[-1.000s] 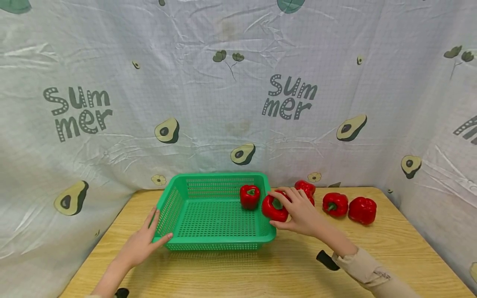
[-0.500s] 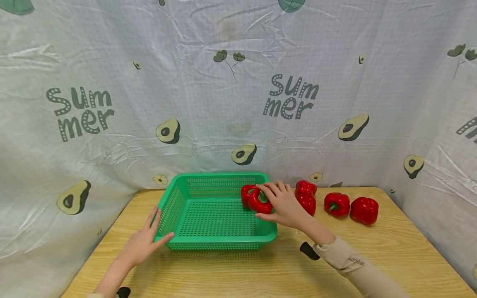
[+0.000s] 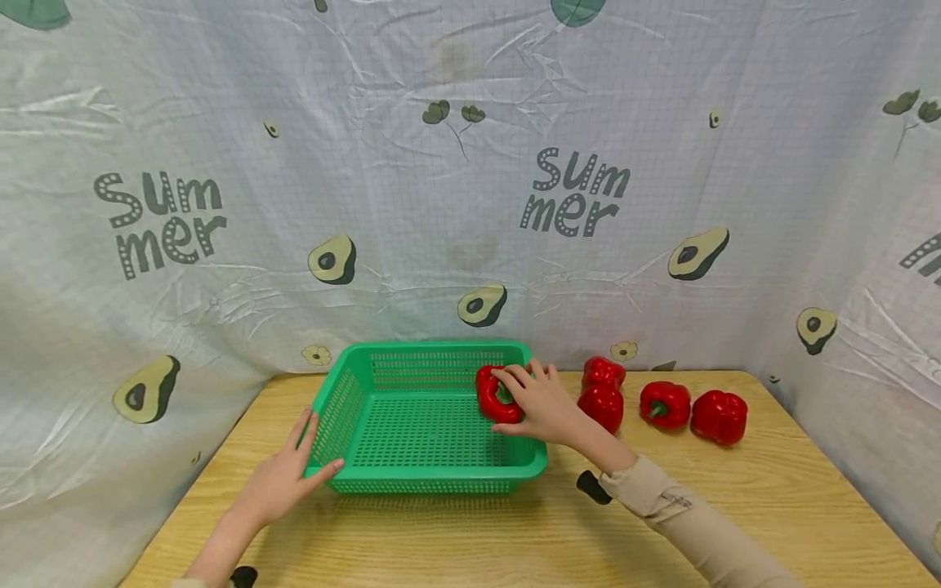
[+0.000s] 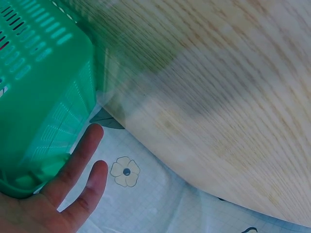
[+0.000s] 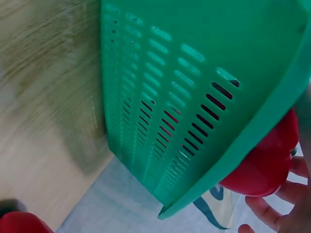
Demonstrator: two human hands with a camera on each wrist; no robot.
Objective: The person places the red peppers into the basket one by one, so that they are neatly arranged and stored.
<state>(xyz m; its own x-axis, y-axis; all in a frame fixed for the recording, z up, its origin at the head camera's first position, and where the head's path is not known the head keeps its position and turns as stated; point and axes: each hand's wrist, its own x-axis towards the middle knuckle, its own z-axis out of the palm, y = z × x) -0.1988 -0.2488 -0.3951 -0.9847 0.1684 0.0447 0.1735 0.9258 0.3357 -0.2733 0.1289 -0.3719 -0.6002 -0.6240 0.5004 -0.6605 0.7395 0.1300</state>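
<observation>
My right hand [image 3: 542, 411] grips a red bell pepper [image 3: 509, 411] by its sides, low inside the right end of a green plastic basket [image 3: 434, 473]. The pepper's green stem faces my fingers. Another red bell pepper [image 3: 485, 380] in the basket is mostly hidden behind the held one. In the right wrist view, red pepper flesh [image 5: 260, 167] shows past the basket's rim, with curled fingers beside it. My left hand [image 3: 275, 486] rests on the basket's left front corner, fingers spread along the side and thumb over the front rim.
Right of the basket, several red bell peppers lie on the wooden table [image 3: 470, 539]: two close together, the front one [image 3: 603, 408] partly behind my wrist, then one with its stem forward [image 3: 665, 405] and another [image 3: 719, 416]. A printed cloth [image 3: 412, 204] hangs behind.
My right hand has carried the pepper leftward over the basket's right rim and down inside, against the other pepper. The left hand has stayed on the basket's corner.
</observation>
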